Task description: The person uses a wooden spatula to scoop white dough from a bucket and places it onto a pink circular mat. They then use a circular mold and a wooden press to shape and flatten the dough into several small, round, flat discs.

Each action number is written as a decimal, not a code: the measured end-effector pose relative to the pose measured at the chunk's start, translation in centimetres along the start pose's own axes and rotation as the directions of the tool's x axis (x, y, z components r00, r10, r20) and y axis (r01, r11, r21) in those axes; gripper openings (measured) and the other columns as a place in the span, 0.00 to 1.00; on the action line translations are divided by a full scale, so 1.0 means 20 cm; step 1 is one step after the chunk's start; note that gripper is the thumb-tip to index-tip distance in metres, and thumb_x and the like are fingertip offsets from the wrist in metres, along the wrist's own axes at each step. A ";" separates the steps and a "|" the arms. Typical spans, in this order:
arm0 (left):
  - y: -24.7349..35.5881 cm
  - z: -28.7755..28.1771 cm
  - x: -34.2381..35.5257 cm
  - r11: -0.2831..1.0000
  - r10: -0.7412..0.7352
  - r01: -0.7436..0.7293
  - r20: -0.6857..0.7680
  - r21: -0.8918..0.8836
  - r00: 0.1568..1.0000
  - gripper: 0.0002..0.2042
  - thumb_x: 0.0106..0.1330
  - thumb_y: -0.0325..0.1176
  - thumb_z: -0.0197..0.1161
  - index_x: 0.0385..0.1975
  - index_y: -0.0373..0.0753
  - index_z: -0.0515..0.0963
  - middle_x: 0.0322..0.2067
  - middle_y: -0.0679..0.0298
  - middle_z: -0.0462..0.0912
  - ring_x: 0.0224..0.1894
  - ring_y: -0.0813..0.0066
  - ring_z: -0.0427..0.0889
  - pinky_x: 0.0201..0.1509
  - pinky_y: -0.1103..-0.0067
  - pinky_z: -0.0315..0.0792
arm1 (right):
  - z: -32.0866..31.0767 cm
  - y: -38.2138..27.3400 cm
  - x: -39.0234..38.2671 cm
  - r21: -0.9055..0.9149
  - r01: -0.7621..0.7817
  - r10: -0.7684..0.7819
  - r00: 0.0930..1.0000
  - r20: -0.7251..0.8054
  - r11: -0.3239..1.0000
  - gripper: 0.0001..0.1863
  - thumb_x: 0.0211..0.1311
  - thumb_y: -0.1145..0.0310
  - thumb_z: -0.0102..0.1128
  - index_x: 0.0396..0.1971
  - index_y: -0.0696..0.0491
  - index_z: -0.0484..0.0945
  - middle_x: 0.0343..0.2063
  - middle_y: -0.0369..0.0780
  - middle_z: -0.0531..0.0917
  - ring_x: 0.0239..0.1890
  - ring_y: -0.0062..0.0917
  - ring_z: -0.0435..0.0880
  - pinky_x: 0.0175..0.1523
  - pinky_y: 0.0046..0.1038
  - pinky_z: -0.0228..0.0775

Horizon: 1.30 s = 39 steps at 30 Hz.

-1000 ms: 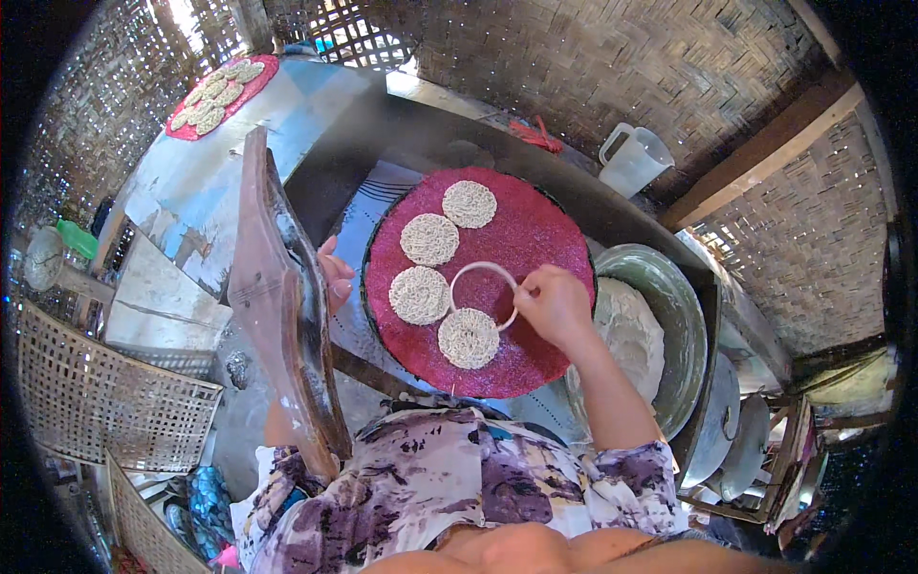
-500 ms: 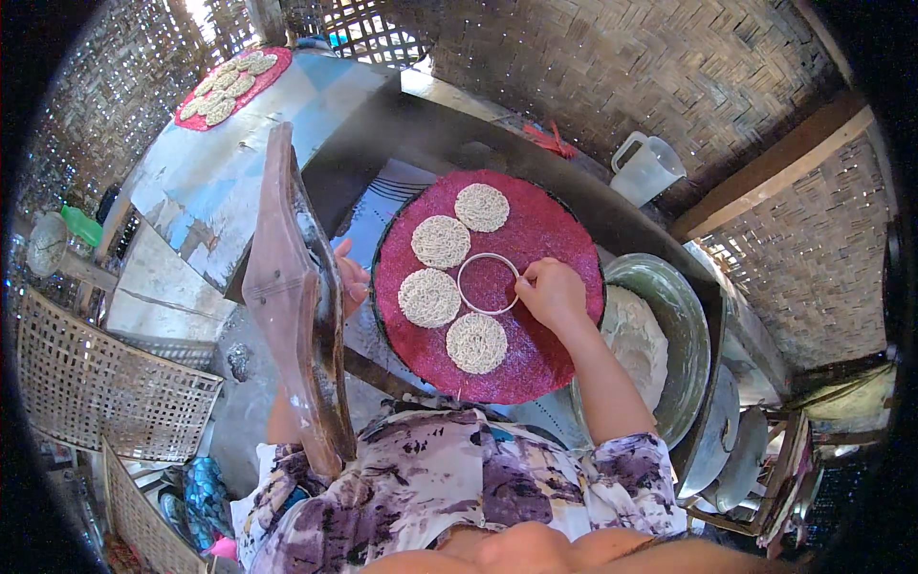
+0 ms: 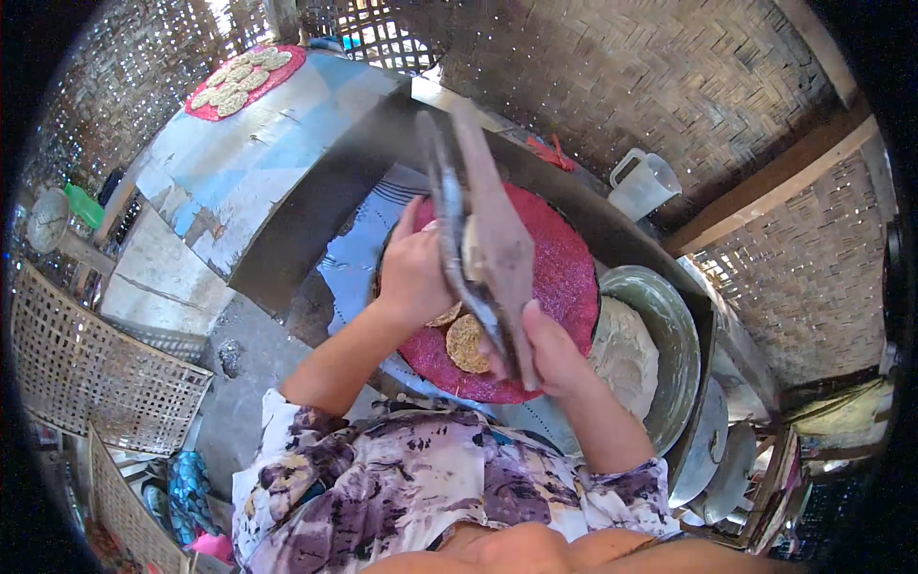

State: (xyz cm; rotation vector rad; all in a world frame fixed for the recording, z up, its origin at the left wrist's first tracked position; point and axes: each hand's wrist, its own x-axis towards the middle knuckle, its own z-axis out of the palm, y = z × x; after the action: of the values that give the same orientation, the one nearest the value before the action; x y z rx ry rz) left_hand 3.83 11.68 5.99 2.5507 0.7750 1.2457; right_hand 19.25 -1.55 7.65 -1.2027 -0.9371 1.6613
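Observation:
A long wooden board (image 3: 493, 239) with a dark edge is tilted over the round red mat (image 3: 564, 268). My left hand (image 3: 414, 268) is at the board's left side, fingers curled with the index partly raised; what they hold is hidden. My right hand (image 3: 555, 349) grips the board's lower end from the right. Tan, textured round discs (image 3: 467, 342) lie on the mat below, partly covered by board and hand. The white ring is not visible.
A tiled ledge (image 3: 268, 143) holds a red mat with several discs (image 3: 234, 84) at back left. A basin of pale dough or flour (image 3: 669, 306) sits right, a plastic jug (image 3: 639, 191) behind it, red cord (image 3: 553, 153) beside the woven wall. Woven panels (image 3: 110, 354) stand left.
The board has swung right from the left side to over the mat, with my left hand moving along. My right hand has left the ring's spot for the board's lower end.

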 end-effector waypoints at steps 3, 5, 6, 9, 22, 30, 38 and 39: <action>-0.02 0.02 0.14 0.784 -0.045 0.088 0.085 -0.615 0.995 0.25 0.50 0.42 0.59 0.45 0.34 0.67 0.37 0.56 0.77 0.48 0.63 0.72 0.58 0.67 0.57 | -0.15 -0.04 -0.07 -0.069 -0.036 0.039 0.999 0.036 0.997 0.36 0.57 0.37 0.25 0.38 0.57 0.69 0.22 0.40 0.76 0.17 0.23 0.74 0.21 0.22 0.66; 0.00 -0.03 0.34 0.016 -0.242 0.290 0.278 -0.957 0.930 0.27 0.54 0.50 0.52 0.48 0.34 0.64 0.32 0.58 0.77 0.43 0.62 0.74 0.56 0.65 0.58 | -0.20 -0.06 -0.11 0.065 -0.058 0.057 0.998 0.018 0.996 0.33 0.59 0.40 0.25 0.41 0.55 0.68 0.22 0.41 0.76 0.16 0.24 0.74 0.17 0.22 0.64; 0.00 -0.07 0.42 -0.605 -0.287 0.251 0.501 -0.756 0.817 0.29 0.57 0.55 0.46 0.49 0.35 0.62 0.28 0.59 0.77 0.38 0.61 0.76 0.53 0.63 0.61 | -0.23 -0.06 -0.12 0.058 -0.060 0.059 0.998 0.023 0.996 0.33 0.59 0.40 0.25 0.41 0.55 0.68 0.22 0.41 0.76 0.16 0.24 0.74 0.17 0.22 0.64; -0.16 0.12 0.44 -0.768 -0.009 0.252 0.403 -0.589 0.915 0.31 0.59 0.60 0.35 0.47 0.36 0.65 0.19 0.64 0.71 0.27 0.67 0.72 0.44 0.66 0.65 | -0.27 -0.10 -0.11 0.009 -0.218 0.218 0.976 -0.028 0.976 0.31 0.60 0.42 0.27 0.40 0.55 0.69 0.22 0.42 0.77 0.16 0.24 0.75 0.19 0.22 0.67; -0.20 0.40 0.30 -0.745 -0.371 0.048 0.473 -0.666 0.799 0.28 0.57 0.63 0.39 0.38 0.43 0.68 0.07 0.71 0.57 0.12 0.75 0.60 0.28 0.72 0.63 | -0.37 -0.19 -0.07 -0.474 -0.376 0.224 0.911 -0.346 0.796 0.31 0.60 0.44 0.35 0.23 0.58 0.73 0.13 0.39 0.75 0.11 0.22 0.72 0.14 0.23 0.64; -0.27 0.26 0.35 -0.659 -0.389 0.120 0.473 -0.742 0.790 0.28 0.57 0.63 0.37 0.30 0.41 0.68 0.06 0.71 0.56 0.10 0.75 0.59 0.24 0.74 0.61 | -0.29 -0.06 0.04 -0.435 -0.267 0.116 0.932 -0.343 0.860 0.29 0.58 0.43 0.38 0.24 0.58 0.72 0.12 0.38 0.73 0.09 0.19 0.69 0.12 0.21 0.60; -0.29 0.29 0.43 -0.623 -0.349 0.163 0.458 -0.765 0.817 0.29 0.57 0.64 0.35 0.28 0.41 0.68 0.04 0.72 0.52 0.06 0.77 0.54 0.17 0.76 0.57 | -0.30 0.00 0.08 -0.584 -0.125 -0.172 0.888 -0.427 0.802 0.26 0.58 0.47 0.43 0.24 0.59 0.73 0.10 0.38 0.73 0.09 0.20 0.70 0.14 0.21 0.61; -0.28 0.31 0.43 -0.637 -0.336 0.155 0.453 -0.755 0.826 0.29 0.57 0.64 0.35 0.28 0.41 0.68 0.04 0.72 0.51 0.06 0.77 0.54 0.16 0.77 0.56 | -0.33 0.02 0.07 -0.650 -0.114 -0.239 0.871 -0.430 0.751 0.26 0.57 0.48 0.44 0.24 0.59 0.73 0.10 0.39 0.74 0.09 0.22 0.71 0.16 0.23 0.62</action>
State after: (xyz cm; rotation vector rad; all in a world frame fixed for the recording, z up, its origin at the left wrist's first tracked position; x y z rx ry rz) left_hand 10.95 21.35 5.84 0.3757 0.0114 0.8712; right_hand 25.23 0.27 5.22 -1.9290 -1.2533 0.8654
